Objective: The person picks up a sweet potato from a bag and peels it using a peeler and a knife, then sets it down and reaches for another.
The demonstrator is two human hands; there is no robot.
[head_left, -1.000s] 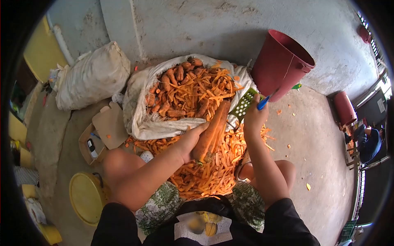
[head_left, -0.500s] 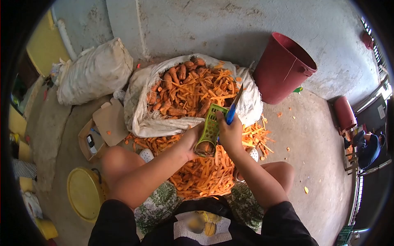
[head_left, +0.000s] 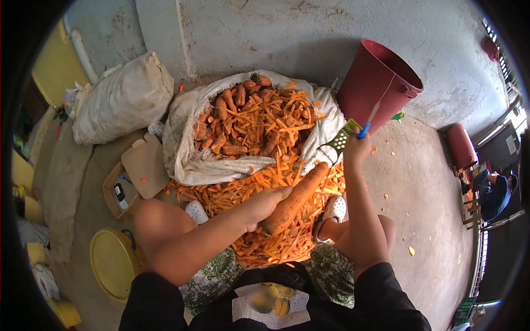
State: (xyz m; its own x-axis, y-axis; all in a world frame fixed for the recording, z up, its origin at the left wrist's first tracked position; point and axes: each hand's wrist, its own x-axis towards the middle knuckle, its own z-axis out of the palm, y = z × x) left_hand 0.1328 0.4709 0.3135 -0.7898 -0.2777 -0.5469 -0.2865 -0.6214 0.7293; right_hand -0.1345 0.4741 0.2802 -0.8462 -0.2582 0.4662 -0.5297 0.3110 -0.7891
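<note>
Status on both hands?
Left hand: holding large carrot. Right hand: green peeler and blue-handled knife, off the carrot. Nothing between peeler and carrot.

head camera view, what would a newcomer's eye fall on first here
Probably the bright orange peelings heaped between the person's legs, with a large carrot held above them in the left hand. Next, the right hand with its green perforated tool and blue-handled knife. Beyond the heap sits the open white sack of carrots and peelings, a tall red bin to its right.
</note>
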